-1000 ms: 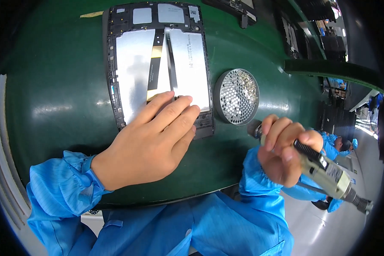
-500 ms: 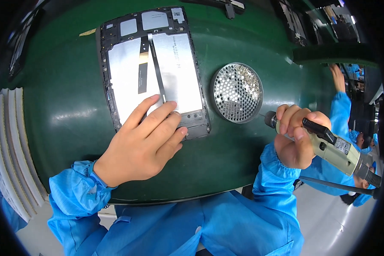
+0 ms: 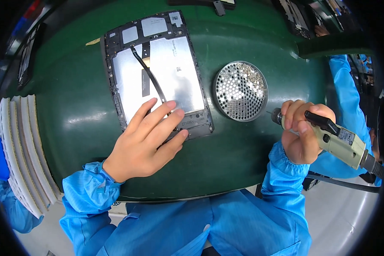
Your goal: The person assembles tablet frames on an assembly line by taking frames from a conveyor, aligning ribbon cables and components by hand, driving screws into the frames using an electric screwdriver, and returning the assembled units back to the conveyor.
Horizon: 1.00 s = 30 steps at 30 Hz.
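Observation:
A tablet housing with a silvery metal panel and black rim lies on the green table. My left hand rests over its lower end, fingers spread, touching the lower part of a narrow black flex cable. That cable runs up and leftward across a wider dark flat strip; its lower end is hidden under my fingers. My right hand is wrapped round a pale green electric screwdriver. The bit points left, toward a round screw tray but apart from it. Small screws fill the tray's upper right.
Several stacked white trays stand at the left edge. Dark housings lean at the far left, and a black part lies at the top. A co-worker's blue sleeve shows at right. The screwdriver's cable trails at lower right.
The flex cable's upper end has swung left, and the cable now bends across the dark strip. My left hand stays over its lower end. The whole view has shifted slightly.

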Each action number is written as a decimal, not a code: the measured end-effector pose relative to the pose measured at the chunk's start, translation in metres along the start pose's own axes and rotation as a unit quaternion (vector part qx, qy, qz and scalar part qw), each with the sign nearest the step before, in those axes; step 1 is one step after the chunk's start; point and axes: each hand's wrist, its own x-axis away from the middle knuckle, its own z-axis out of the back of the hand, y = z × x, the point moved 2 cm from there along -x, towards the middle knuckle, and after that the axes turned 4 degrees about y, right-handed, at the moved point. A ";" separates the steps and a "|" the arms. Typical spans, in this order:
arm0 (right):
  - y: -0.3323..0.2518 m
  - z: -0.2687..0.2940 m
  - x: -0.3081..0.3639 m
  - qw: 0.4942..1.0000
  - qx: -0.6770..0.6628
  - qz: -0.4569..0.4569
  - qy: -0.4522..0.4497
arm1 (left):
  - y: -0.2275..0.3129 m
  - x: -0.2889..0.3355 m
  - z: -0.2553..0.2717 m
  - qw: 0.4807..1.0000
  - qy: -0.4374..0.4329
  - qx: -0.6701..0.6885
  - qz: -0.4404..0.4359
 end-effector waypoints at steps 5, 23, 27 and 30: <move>0.001 0.001 0.003 1.000 -0.011 0.003 0.015 | 0.000 0.004 0.005 0.997 -0.050 -0.038 0.041; 0.001 -0.008 0.006 0.999 0.013 -0.001 0.030 | 0.020 0.022 -0.013 0.952 0.016 -0.230 0.202; 0.003 -0.005 0.006 0.999 0.005 -0.004 0.041 | -0.021 0.025 0.010 0.924 -0.018 -0.311 0.222; 0.004 -0.003 0.007 0.999 0.004 -0.007 0.053 | -0.072 0.028 0.030 0.922 0.023 -0.313 0.228</move>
